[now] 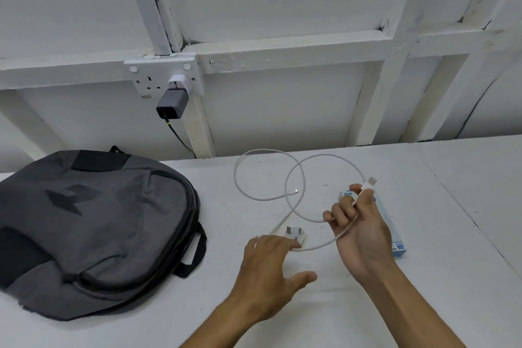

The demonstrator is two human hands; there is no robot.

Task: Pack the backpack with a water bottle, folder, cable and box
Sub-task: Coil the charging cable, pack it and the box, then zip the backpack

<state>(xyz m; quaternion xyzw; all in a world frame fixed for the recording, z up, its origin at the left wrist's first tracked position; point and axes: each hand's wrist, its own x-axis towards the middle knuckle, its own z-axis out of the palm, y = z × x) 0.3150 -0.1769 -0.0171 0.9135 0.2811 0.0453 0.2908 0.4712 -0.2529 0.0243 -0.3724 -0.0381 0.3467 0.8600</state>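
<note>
A: Where is the cable point(293, 178) now?

B: On the white tabletop point(423, 277), right of the backpack point(93, 229). Two loose loops spread toward the far edge, small connector tip lying inside them. USB end pinched in the right hand point(358, 223), held just above the tabletop; strand running down across the palm and back to the left.

A: And the other end?

B: Leads toward the white plug adapter point(295, 233), lying prongs-up near the middle of the tabletop. Hard to tell whether joined to it. Left hand point(268, 265) just short of it, index fingertip at or almost on the strand beside the adapter.

A: State of the fingers?

B: Right: curled, thumb and forefinger clamped on the USB end, other fingers hooked round the strand. Left: spread and straight, palm down, gripping nothing.

A: Poses?

B: Both forearms entering from the near edge, angled away. Right wrist turned palm-inward, over the blue-and-white box point(395, 237). Left hand low, nearly flat.

A: What does the coming move turn on?

B: Likely the slack. Loops lying beyond and left of the right hand; left hand nearer the adapter end. Probably gathering into a coil first. Backpack flat, apparently zipped, well left of both.
</note>
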